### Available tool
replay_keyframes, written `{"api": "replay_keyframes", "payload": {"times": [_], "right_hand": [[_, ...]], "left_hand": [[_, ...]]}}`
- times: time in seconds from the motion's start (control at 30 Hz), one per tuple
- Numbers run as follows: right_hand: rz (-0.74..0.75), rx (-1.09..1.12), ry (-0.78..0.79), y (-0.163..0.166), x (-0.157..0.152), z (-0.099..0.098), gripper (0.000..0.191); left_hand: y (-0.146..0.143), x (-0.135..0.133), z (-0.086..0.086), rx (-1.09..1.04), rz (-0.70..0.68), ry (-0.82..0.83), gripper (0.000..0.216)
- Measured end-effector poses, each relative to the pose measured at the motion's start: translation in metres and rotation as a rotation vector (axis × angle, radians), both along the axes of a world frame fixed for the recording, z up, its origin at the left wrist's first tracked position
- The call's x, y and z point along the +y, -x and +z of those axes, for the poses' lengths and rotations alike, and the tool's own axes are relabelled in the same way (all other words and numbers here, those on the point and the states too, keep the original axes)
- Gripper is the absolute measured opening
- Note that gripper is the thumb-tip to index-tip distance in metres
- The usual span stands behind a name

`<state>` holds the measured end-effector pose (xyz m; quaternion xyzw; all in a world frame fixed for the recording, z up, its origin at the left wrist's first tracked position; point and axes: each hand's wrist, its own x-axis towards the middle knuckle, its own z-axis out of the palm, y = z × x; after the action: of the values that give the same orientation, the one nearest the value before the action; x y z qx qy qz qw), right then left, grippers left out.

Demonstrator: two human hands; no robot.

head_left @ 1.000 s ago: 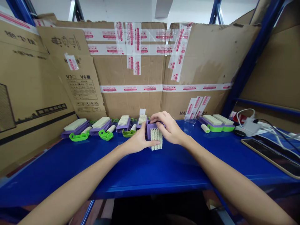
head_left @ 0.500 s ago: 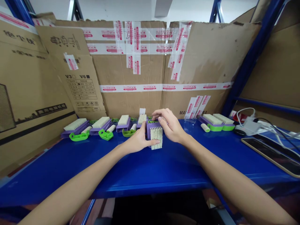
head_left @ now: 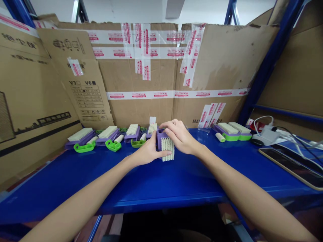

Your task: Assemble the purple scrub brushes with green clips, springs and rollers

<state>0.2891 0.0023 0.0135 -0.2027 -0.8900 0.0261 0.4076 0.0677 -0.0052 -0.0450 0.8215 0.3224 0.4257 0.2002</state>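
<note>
My left hand [head_left: 148, 152] is closed round the left side of a purple scrub brush [head_left: 168, 149], its thumb lying across the cream bristles. The bristles face me, and the brush is held upright above the table. Over its top right edge my right hand [head_left: 180, 136] is curled, fingers bent onto the purple body and covering part of it. Just behind my left hand lies another bristled brush block [head_left: 152, 128]. A green handle piece [head_left: 138, 143] with a white roller grip rests to its left.
Several purple brush blocks [head_left: 108, 132] with green handle pieces [head_left: 113, 145] line the back left of the blue table [head_left: 156, 188]. Two green-edged brushes [head_left: 231, 131] and a white roller [head_left: 220, 137] sit at right. Beyond are a charger with cables [head_left: 268, 133] and a phone [head_left: 290, 164]. Cardboard [head_left: 141, 111] walls the back.
My right hand has moved slightly down and left, its fingers curling further over the brush's top. The green part seen there before is now covered. My left hand keeps its hold.
</note>
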Motion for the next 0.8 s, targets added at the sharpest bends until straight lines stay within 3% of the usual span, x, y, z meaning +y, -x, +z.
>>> {"api": "replay_keyframes", "payload": {"times": [0.2,0.5,0.8], "right_hand": [[0.016,0.047,0.011,0.000,0.000,0.000,0.034],[-0.024,0.320,-0.005,-0.002,0.004,0.003,0.028],[-0.025,0.193,-0.127,-0.005,0.003,0.010,0.027]], "left_hand": [[0.001,0.000,0.000,0.006,0.002,0.010,0.084],[0.002,0.000,0.002,0.011,0.017,0.011,0.082],[-0.001,-0.015,0.021,0.127,0.255,-0.062,0.080]]}}
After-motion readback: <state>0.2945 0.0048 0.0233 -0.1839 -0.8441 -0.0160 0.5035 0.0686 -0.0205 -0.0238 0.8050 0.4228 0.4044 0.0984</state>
